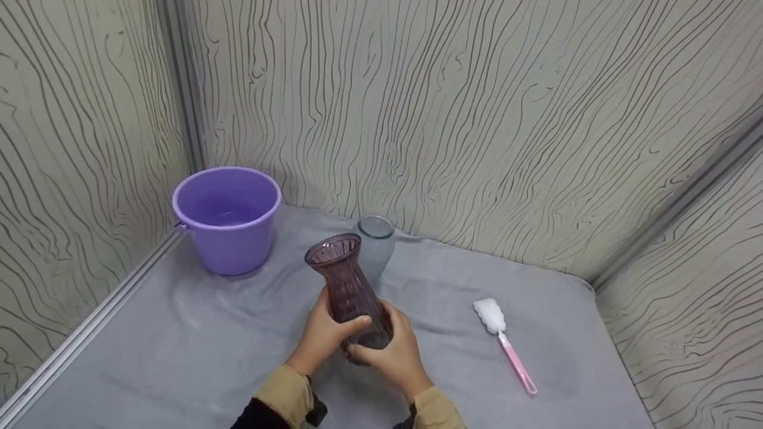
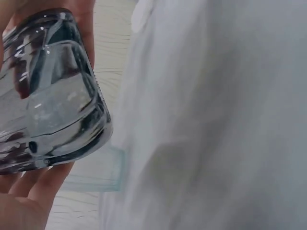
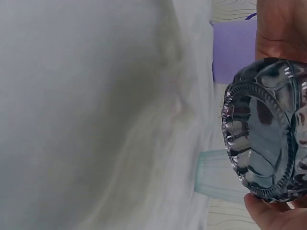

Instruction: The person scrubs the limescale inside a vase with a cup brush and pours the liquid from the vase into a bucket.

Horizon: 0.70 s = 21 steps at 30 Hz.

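A purple ribbed glass vase [image 1: 349, 286] with a flared rim is held tilted, its mouth leaning up and to the left in the head view. My left hand [image 1: 325, 333] grips its left side, thumb across the front. On the right side, lower down, my right hand [image 1: 402, 354] grips it too. Both wrist views show the thick glass base of the vase [image 2: 62, 100] raised off the cloth. Just behind it stands a pale blue clear glass vase [image 1: 381, 250], upright and partly hidden by the purple one.
A purple bucket [image 1: 235, 247] stands at the back left. To the right lies a brush [image 1: 503, 342] with a white sponge head and pink handle. Grey cloth [image 1: 197, 357] with soft folds covers the table. Wood-patterned panels [image 1: 417, 119] wall in the back and sides.
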Available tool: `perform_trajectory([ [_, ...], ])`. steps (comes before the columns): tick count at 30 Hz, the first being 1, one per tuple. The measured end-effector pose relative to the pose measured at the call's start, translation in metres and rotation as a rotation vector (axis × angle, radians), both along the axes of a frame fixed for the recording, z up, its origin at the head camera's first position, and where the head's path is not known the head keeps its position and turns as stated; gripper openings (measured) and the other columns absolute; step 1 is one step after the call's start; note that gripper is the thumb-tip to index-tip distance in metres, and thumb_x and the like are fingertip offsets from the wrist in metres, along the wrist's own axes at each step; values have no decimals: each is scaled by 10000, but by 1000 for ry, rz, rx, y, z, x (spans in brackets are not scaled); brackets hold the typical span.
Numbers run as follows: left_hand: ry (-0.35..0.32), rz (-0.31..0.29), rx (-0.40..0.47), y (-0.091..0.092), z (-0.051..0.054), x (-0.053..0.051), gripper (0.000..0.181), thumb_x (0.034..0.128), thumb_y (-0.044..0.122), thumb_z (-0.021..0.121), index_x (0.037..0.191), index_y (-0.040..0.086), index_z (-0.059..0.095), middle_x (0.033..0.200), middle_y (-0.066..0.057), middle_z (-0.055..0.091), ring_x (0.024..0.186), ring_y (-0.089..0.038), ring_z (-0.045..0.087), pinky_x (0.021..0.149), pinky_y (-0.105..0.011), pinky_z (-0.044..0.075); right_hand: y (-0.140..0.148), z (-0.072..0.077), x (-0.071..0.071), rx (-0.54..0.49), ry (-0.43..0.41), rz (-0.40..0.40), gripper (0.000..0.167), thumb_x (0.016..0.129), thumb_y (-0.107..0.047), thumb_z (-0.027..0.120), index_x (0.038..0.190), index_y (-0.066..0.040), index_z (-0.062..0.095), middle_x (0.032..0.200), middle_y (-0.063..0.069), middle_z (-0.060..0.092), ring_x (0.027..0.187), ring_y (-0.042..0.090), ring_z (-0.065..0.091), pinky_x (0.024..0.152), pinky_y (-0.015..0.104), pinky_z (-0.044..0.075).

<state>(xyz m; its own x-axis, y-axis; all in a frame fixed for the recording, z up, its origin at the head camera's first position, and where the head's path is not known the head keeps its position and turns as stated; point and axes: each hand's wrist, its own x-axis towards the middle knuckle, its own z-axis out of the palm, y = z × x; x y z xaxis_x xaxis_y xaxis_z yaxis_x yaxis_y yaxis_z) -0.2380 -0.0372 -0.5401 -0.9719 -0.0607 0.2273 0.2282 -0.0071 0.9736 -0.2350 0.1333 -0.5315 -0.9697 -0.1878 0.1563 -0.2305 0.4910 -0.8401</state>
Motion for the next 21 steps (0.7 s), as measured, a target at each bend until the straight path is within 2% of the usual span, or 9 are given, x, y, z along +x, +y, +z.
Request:
perform_trajectory([
  [6,25,8,8,-11,14,-6,897,782,231,887,1513,75,391,1416,-141,550,1240,-257,559,1050,-473,442,-12,9,-2,-74,9,3,998,722,-450,901,1518,-95,415,1433,118,490,1262,280,510,1023,525,443],
  [11,14,26,32,-21,23,-14,875,792,232,877,1504,54,400,1366,-159,577,1184,-264,595,999,-427,490,-23,15,-3,-148,27,29,967,773,-358,889,1544,-102,364,1480,129,426,1291,295,477,1046,536,416],
  [17,26,74,42,-35,28,-18,808,795,164,859,1471,24,440,1302,-176,611,1124,-275,616,960,-391,506,-36,13,-7,-184,65,58,985,764,-359,899,1550,-148,345,1457,116,396,1276,283,457,1056,533,389],
  [21,32,106,63,-42,33,-22,778,795,155,857,1448,18,458,1278,-186,620,1119,-283,615,953,-374,509,-41,10,-9,-210,57,83,1052,748,-330,917,1576,-186,283,1512,139,302,1328,312,407,1070,552,378],
])
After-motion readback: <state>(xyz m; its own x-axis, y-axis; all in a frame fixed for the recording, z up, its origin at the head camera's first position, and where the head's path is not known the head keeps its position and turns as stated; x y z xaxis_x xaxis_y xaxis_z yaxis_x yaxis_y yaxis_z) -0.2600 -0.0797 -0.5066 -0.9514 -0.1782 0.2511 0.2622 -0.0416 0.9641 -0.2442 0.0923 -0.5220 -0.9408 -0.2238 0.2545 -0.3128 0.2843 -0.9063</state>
